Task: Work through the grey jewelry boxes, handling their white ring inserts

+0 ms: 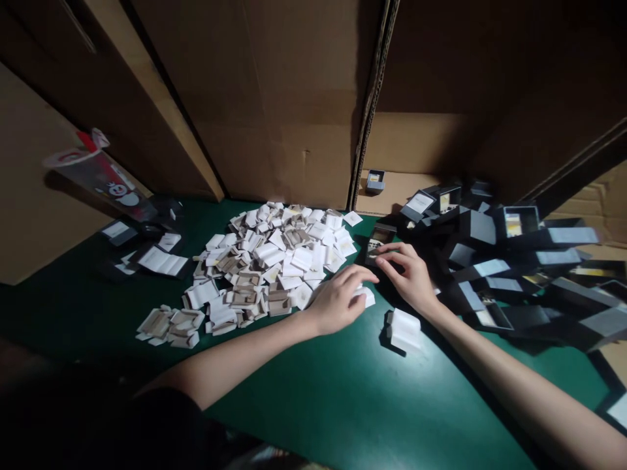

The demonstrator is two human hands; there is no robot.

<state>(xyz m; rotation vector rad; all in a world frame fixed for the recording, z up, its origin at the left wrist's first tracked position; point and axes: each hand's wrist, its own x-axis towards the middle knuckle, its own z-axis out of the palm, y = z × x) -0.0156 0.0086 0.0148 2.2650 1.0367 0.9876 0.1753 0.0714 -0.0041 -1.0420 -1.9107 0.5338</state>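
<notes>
My left hand [337, 301] is over the table's middle, palm down, its thumb and forefinger apart. A folded white card insert [366, 297] shows just past those fingers, partly hidden by them; whether they press on it is unclear. With thumb and fingertips, my right hand [410, 273] pinches at the near end of a small open black box [377, 240]. Something pale lies inside that box, too small to name. Nearer to me, another white card insert [405, 329] rests on a dark piece beside my right forearm.
Many white card inserts [289, 254] are heaped left of centre on the green table [313, 391]. Black boxes [519, 274] pile up at right. More dark boxes and a clear cup [117, 183] stand at left. Cardboard walls [294, 111] enclose the back.
</notes>
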